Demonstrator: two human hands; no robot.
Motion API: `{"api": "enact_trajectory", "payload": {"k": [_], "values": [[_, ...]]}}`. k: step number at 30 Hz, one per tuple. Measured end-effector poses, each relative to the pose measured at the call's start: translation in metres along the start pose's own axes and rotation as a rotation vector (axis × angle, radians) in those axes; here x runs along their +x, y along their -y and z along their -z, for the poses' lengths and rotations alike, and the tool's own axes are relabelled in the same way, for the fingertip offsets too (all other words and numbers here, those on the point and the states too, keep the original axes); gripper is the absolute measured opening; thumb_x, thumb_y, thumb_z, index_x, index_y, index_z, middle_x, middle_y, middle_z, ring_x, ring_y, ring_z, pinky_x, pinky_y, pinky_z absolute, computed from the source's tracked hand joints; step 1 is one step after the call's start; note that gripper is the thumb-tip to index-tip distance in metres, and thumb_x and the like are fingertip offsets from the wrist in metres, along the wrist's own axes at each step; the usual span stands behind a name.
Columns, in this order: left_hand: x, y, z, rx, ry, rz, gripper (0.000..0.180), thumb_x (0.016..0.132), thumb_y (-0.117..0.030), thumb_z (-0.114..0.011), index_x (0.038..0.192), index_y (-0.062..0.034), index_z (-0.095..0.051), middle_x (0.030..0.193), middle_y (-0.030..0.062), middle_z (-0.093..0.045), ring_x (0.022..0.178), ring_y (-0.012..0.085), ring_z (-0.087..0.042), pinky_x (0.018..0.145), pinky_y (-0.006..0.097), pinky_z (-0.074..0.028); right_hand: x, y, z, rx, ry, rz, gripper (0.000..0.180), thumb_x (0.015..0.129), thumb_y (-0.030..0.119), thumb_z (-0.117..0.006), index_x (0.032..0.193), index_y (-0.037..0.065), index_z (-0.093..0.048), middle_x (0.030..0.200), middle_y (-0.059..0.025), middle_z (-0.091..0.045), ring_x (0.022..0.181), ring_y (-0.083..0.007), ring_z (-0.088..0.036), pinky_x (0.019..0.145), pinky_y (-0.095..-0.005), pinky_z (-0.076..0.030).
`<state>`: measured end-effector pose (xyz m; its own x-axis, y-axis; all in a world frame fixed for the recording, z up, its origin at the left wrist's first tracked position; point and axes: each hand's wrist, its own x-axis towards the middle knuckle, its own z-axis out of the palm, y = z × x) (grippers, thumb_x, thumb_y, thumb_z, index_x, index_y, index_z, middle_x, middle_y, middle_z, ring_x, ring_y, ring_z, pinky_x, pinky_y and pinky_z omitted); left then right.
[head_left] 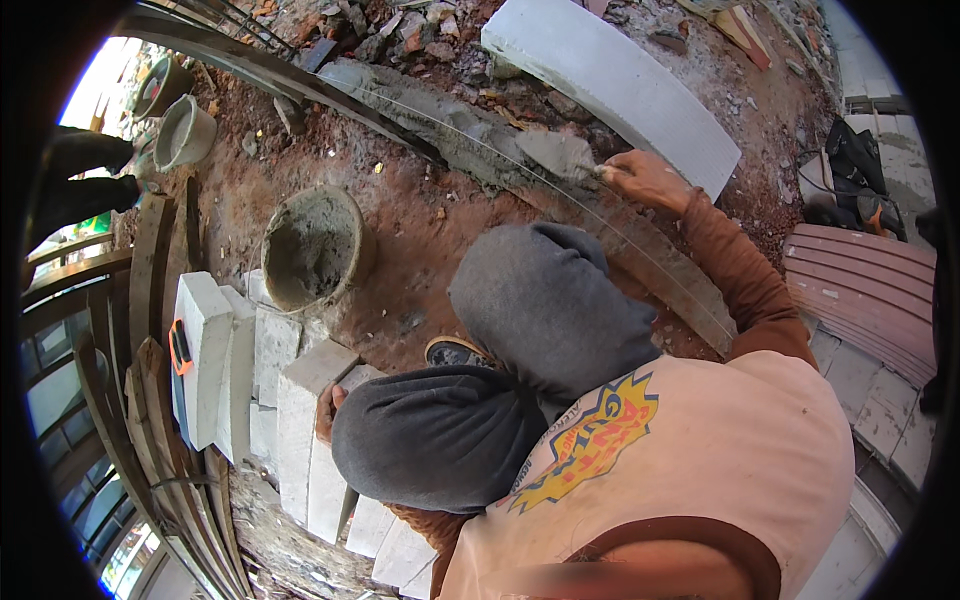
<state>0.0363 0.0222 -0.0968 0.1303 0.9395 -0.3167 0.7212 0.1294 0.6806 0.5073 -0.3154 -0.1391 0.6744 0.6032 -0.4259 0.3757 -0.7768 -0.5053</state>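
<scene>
My right hand (648, 182) is closed around the handle of a pointed trowel (558, 153), whose blade is coated in grey mortar. The blade lies over a low strip of wet mortar (470, 150), beside a taut string (455, 128) that runs along it. Past the trowel rests a long white lightweight block (620, 95). Beside my bent left knee, my left hand (328, 410) touches a stack of white blocks (296, 445); the knee hides most of its fingers. A round tub of mortar (362, 250) stands on the red soil ahead of the stack.
A handsaw with an orange-and-black handle (180, 346) leans on the blocks at left, near wooden planks (150, 400). Two more buckets, one a pale bucket (186, 134), stand at far left. Rubble (415, 35) lies beyond the strip; pink ridged panels (860, 295) are at right.
</scene>
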Motion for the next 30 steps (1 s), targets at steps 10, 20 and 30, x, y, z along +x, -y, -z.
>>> {"api": "enact_trajectory", "payload": {"k": [10,20,30], "values": [[-0.060,-0.040,0.023,-0.441,0.006,-0.334,0.047,0.090,-0.035,-0.068,0.115,0.0050,-0.068,0.100,0.0150,-0.068,0.093,0.0229,-0.066,0.084,0.037,-0.052,0.011,0.144,0.050,-0.112,-0.278,0.655,0.042,0.093,0.029,-0.066,0.127,0.004,-0.061,0.113,-0.0200,-0.069,0.092,-0.0350,-0.067,0.080,-0.0422,-0.053],[-0.105,-0.040,0.051,-0.269,0.097,-0.707,0.072,0.063,-0.043,-0.077,0.123,-0.0036,-0.066,0.125,0.0210,-0.057,0.116,0.0340,-0.060,0.095,0.047,-0.051,0.098,0.367,-0.101,-0.995,-0.056,1.160,0.011,0.078,0.014,-0.073,0.086,0.006,-0.073,0.088,-0.0113,-0.070,0.082,-0.0246,-0.069,0.069,-0.0373,-0.058],[-0.102,-0.029,0.054,-0.342,-0.004,-0.839,0.024,0.068,-0.021,-0.077,0.077,-0.0054,-0.062,0.083,0.0104,-0.061,0.078,0.0251,-0.061,0.069,0.037,-0.049,0.129,0.443,-0.118,-1.144,0.308,1.248,0.019,0.068,0.018,-0.071,0.071,-0.001,-0.071,0.067,-0.0179,-0.066,0.066,-0.0327,-0.067,0.056,-0.0433,-0.053]]}}
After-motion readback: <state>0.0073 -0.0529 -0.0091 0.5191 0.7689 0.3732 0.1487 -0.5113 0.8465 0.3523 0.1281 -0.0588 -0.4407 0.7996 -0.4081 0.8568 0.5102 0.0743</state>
